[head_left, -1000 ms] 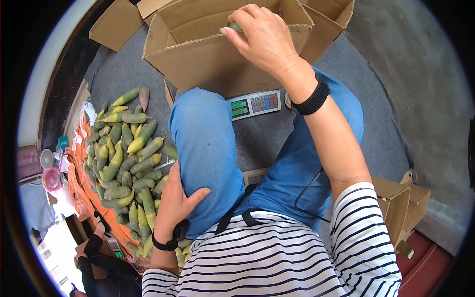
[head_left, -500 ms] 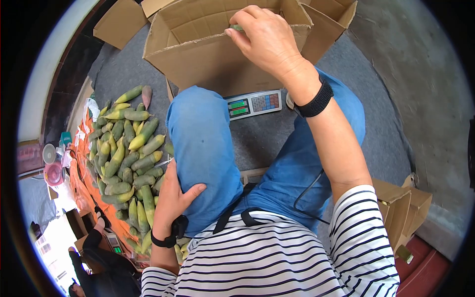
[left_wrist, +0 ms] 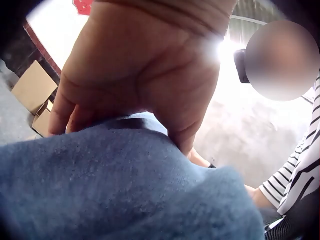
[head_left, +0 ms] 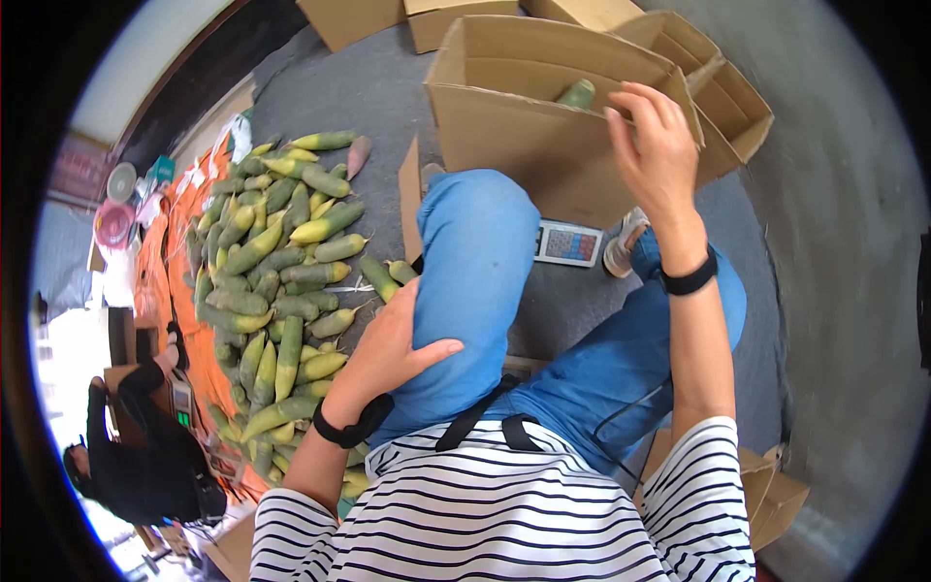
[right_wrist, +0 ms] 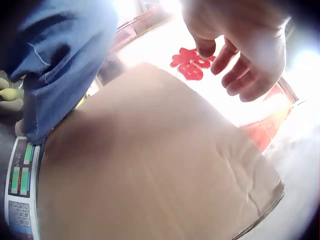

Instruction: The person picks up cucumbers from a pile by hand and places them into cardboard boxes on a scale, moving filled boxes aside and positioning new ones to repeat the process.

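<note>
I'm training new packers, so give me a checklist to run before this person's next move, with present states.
1. Right hand empty: ok, fingers loosely curved, holding nothing.
2. Green vegetable within the cardboard box: ok, its end shows behind the near wall.
3. Vegetable lying flat: cannot tell, the wall hides the rest.
4. Left hand empty: ok, resting on the left knee.
5. Scale display clear in the head view: not ok, the knee covers it.
6. Display figures readable in the right wrist view: cannot tell, too small.
</note>
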A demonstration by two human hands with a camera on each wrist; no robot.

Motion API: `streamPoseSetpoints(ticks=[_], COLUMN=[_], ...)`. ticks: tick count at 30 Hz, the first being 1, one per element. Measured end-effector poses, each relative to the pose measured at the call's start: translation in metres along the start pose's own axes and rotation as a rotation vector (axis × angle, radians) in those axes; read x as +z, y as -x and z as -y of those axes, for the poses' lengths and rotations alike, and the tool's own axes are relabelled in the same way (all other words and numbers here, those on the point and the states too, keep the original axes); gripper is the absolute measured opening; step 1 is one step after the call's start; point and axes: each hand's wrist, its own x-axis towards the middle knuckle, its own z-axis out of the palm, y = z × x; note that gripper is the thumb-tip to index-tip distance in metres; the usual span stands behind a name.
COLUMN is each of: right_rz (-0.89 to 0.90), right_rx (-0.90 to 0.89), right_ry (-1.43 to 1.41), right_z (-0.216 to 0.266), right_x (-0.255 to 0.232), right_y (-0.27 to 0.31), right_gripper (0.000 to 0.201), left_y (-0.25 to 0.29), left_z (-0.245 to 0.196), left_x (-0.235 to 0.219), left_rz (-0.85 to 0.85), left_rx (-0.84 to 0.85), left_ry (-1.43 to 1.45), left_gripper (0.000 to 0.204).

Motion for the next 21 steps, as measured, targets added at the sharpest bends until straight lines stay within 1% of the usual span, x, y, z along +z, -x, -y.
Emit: streamPoseSetpoints(ticks=[3, 4, 7, 8, 10, 12, 13, 14, 15, 17, 18, 20, 21], right_rz=[0.066, 0.108, 0.229, 0.229, 0.413, 0.626, 0.716, 0.829, 0.803, 0.729, 0.733, 0.759, 0.760], right_rx=[0.037, 0.094, 0.198, 0.188, 0.307, 0.373, 0.409, 0.414, 0.292, 0.250, 0.234, 0.332, 0.324], right_ry=[0.056, 0.060, 0.105, 0.115, 0.162, 0.160, 0.127, 0.157, 0.196, 0.254, 0.242, 0.235, 0.233], right_z=[0.014, 0.019, 0.017, 0.011, -0.005, -0.021, -0.018, -0.011, -0.001, 0.008, 0.010, 0.008, 0.009], right_x=[-0.035, -0.050, -0.090, -0.102, -0.117, -0.128, -0.130, -0.128, -0.123, -0.128, -0.126, -0.127, -0.127], right_y=[-0.009, -0.010, -0.001, 0.006, 0.028, 0.057, 0.071, 0.085, 0.095, 0.098, 0.097, 0.098, 0.099], right_gripper=[0.016, 0.018, 0.020, 0.020, 0.025, 0.030, 0.034, 0.034, 0.036, 0.035, 0.035, 0.035, 0.035], left_y=[0.003, 0.004, 0.005, 0.005, 0.006, 0.006, 0.007, 0.008, 0.008, 0.010, 0.014, 0.019, 0.022], left_z=[0.006, 0.008, 0.010, 0.009, 0.012, 0.014, 0.014, 0.014, 0.014, 0.016, 0.018, 0.022, 0.022], left_x=[-0.001, -0.001, -0.003, -0.003, -0.003, -0.004, -0.005, -0.006, -0.007, -0.008, -0.006, -0.005, -0.007], left_rz=[-0.003, -0.003, 0.011, 0.024, 0.010, -0.006, 0.000, 0.006, -0.007, 0.016, 0.004, -0.002, -0.008], left_rx=[0.022, 0.024, 0.017, 0.001, 0.020, 0.034, 0.027, 0.021, 0.025, 0.003, -0.011, 0.015, 0.011], left_ry=[-0.021, -0.018, 0.003, 0.012, 0.026, 0.036, 0.018, -0.002, 0.001, 0.011, 0.015, 0.026, 0.029], left_gripper=[0.095, 0.096, 0.097, 0.097, 0.097, 0.098, 0.098, 0.099, 0.099, 0.100, 0.100, 0.101, 0.101])
